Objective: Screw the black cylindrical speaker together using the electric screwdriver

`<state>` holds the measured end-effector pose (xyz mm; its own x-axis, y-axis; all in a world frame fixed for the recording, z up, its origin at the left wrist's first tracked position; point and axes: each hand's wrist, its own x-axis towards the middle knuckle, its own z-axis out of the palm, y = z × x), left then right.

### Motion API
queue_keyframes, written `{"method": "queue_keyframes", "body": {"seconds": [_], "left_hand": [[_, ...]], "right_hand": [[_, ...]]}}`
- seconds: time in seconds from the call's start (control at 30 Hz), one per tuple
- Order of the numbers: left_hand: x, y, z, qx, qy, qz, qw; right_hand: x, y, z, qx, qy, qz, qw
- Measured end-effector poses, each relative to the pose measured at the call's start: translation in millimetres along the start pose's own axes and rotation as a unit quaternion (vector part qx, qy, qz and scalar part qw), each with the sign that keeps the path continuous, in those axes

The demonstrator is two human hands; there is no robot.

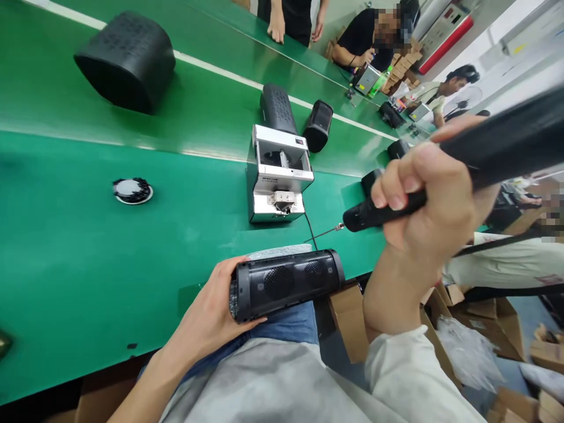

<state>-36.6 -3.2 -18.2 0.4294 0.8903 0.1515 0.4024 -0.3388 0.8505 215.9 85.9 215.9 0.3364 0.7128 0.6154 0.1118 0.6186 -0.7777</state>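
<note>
My left hand [220,296] is wrapped round the left end of a black speaker [288,282], which lies tilted at the table's front edge above my lap. A grey cloth or pad [277,251] shows behind it. Raised on the right, my right hand [434,188] grips a black electric screwdriver [408,202]. Its thin bit points left, with the tip above the table just beyond the speaker. Whether a screw sits on the tip is too small to tell. A silver screw feeder [282,176] stands past the speaker, apart from both hands.
Other black speakers [127,61] stand across the green table [66,264]. A small white dish [132,191] of black parts lies to the left. Cardboard boxes [350,320] and plastic bags [469,352] crowd the floor at right. Several co-workers [365,41] are beyond.
</note>
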Motion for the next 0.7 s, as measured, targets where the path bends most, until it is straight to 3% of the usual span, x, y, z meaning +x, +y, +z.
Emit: {"method": "queue_keyframes", "body": {"seconds": [0.17,0.33,0.6,0.7], "left_hand": [[4,0,-0.1,-0.008,0.007,0.019,1.0],[3,-3,1.7,-0.008,0.017,0.022,1.0],[0,-2,1.9,-0.009,0.022,0.014,1.0],[0,0,1.6,-0.015,0.02,0.013,1.0]], "right_hand": [[-6,-24,-18,-0.051,0.033,0.013,0.998],[-11,-29,-27,-0.044,0.03,0.034,0.998],[-38,6,-37,-0.013,-0.05,0.047,0.998],[-52,15,-36,-0.033,-0.039,0.047,0.998]]}}
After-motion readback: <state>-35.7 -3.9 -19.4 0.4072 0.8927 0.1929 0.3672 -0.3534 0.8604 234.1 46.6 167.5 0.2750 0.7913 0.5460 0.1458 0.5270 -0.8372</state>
